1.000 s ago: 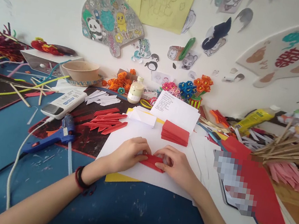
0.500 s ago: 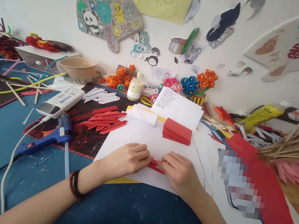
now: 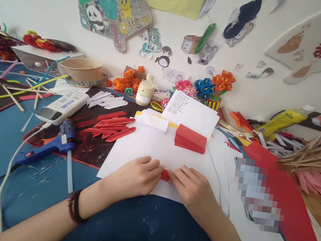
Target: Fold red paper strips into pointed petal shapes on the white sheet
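Between my two hands is a small piece of red paper, mostly covered by the fingers. My left hand is closed on its left end, and my right hand pinches its right end. Both hands rest low over a white paper sheet. Just beyond them lies a stack of red paper rectangles. Several folded red paper strips with pointed ends are heaped to the left, and folded white paper sits at the sheet's far edge.
A blue glue gun and a white power bank with a cable are at left. Behind stand a small bottle, a bowl and a handwritten card. Red paper and wooden sticks lie at right.
The red paper between my fingers now shows as a shorter, squarer patch, and my fingertips sit slightly differently along it. The camera view has shifted a little; the surrounding things stay put.
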`<control>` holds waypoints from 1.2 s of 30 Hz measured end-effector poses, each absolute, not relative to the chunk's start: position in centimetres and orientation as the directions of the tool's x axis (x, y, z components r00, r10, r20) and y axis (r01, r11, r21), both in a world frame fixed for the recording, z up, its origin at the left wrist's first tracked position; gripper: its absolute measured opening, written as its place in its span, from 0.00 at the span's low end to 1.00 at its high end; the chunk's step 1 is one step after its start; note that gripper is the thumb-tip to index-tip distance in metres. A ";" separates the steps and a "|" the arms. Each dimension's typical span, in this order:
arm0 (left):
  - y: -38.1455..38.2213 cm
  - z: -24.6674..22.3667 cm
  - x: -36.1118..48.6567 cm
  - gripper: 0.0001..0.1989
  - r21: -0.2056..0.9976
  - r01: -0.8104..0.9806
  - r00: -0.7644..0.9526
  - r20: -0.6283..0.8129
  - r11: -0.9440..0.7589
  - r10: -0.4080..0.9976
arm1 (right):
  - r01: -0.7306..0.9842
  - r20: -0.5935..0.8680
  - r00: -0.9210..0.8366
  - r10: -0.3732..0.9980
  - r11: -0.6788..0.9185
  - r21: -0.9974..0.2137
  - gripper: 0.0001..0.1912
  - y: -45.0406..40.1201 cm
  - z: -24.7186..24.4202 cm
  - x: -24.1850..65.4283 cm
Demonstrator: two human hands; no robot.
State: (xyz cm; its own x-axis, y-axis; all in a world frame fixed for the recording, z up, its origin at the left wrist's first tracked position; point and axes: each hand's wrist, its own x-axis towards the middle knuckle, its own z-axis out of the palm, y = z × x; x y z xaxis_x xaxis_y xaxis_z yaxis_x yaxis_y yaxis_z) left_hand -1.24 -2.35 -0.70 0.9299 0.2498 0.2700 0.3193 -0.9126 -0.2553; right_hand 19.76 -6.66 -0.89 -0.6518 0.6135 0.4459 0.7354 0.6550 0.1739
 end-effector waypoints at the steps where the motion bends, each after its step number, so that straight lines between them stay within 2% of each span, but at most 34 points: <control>1: -2.6 -0.7 -1.2 0.11 -0.270 0.331 0.929 0.264 -0.904 0.261 | 0.736 0.446 -0.651 0.614 0.654 0.174 0.16 -6.7 -1.0 19.7; 6: -4.0 -0.8 -0.7 0.13 -0.445 0.343 0.935 0.246 -0.827 0.256 | 0.749 0.443 -0.644 0.624 0.634 0.196 0.14 -6.9 -1.2 19.5; 8: -4.5 -0.8 -0.5 0.13 -0.459 0.349 0.934 0.239 -0.817 0.265 | 0.752 0.434 -0.645 0.629 0.625 0.211 0.13 -6.9 -1.2 19.5; 14: -4.9 -0.3 -0.1 0.13 -0.322 0.486 0.873 0.216 -0.812 0.437 | 0.786 0.466 -0.603 0.647 0.582 0.208 0.13 -7.8 -1.3 19.5; 18: -5.1 -0.1 -0.4 0.18 -0.279 0.558 0.830 0.201 -0.781 0.521 | 0.828 0.505 -0.542 0.672 0.531 0.182 0.16 -8.7 -1.9 19.8; 23: -5.2 -0.2 -0.6 0.26 -0.151 0.653 0.757 0.134 -0.742 0.639 | 0.851 0.493 -0.502 0.710 0.507 0.137 0.18 -9.3 -2.3 20.0; 26: -5.3 -0.1 -0.6 0.23 -0.117 0.696 0.718 0.127 -0.709 0.684 | 0.860 0.483 -0.487 0.727 0.497 0.120 0.18 -9.4 -2.4 20.0; 32: -4.4 1.3 -1.9 0.08 -0.107 0.796 0.605 0.120 -0.596 0.787 | 0.867 0.479 -0.450 0.754 0.498 0.029 0.18 -9.7 -2.8 19.9; 36: -2.9 1.9 -2.5 0.11 0.007 0.790 0.601 0.185 -0.612 0.778 | 0.870 0.492 -0.376 0.785 0.482 -0.106 0.14 -9.6 -2.8 19.7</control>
